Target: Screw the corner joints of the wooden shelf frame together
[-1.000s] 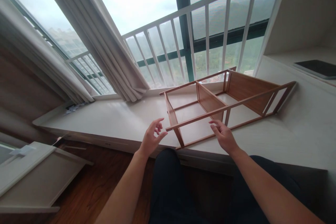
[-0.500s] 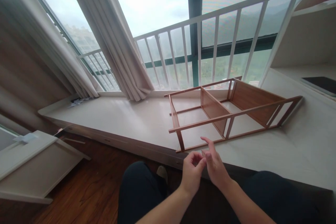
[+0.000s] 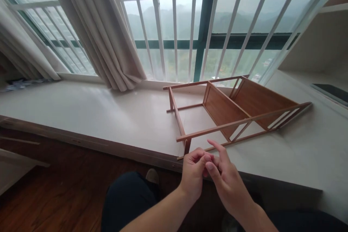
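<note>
The left hand (image 3: 193, 174), fingers curled, meets the right hand (image 3: 226, 179) fingertip to fingertip below the bench (image 3: 108, 116) edge; neither grip pinches anything visible. Beyond them the wooden rack (image 3: 231, 110) lies on its side on the bench, its long axis running from near left to far right. A second ago both hands were apart at its near rail.

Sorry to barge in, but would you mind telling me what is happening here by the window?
A seated person has brought both hands together in front of them, the left hand and right hand touching at the fingertips; whether they pinch anything small cannot be told. Just beyond them a wooden shelf frame lies tipped on its side on the white window ledge, untouched. A curtain hangs at the railing.
</note>
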Motion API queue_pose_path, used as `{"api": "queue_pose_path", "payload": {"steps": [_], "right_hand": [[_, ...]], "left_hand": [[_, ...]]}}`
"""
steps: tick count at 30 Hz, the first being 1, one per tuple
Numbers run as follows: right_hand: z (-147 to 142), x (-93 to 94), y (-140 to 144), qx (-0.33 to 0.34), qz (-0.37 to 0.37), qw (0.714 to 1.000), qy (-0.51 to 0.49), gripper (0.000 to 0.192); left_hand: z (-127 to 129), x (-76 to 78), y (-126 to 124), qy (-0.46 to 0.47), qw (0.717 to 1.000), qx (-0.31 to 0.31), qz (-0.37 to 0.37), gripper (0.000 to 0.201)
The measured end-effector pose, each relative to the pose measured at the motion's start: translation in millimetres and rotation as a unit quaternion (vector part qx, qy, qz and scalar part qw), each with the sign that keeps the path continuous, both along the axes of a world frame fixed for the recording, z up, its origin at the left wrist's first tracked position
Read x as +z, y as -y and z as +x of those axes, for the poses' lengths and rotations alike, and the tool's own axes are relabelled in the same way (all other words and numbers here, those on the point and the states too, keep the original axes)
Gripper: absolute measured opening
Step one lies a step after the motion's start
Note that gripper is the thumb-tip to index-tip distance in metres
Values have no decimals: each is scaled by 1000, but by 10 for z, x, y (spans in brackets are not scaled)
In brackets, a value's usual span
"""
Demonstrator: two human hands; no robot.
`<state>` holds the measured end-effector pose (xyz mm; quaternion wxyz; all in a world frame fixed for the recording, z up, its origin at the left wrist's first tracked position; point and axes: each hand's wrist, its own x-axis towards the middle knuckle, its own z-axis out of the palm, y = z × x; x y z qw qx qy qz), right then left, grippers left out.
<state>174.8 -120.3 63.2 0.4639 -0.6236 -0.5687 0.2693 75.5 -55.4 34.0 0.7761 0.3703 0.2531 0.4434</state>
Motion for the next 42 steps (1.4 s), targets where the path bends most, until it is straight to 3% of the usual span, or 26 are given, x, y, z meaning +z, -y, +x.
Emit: {"api": "queue_pose_path", "payload": {"steps": [6, 10, 13, 18, 42], "right_hand": [[68, 40, 74, 6, 47, 992, 113, 24], [60, 29, 46, 25, 99, 985, 142, 11], [23, 60, -16, 43, 115, 983, 138, 11], [-45, 110, -106, 58, 123, 981, 137, 9], [-201, 85, -217, 43, 96, 991, 84, 16]], "left_hand": [[-9, 160, -139, 114, 989, 1, -91, 36], [-7, 164, -125, 151, 979, -27, -136, 37], [-24, 132, -95, 174, 970, -47, -163, 36], [-85, 116, -108, 188, 968, -29, -162, 39], [-157, 59, -219, 194, 964, -22, -183, 41]]}}
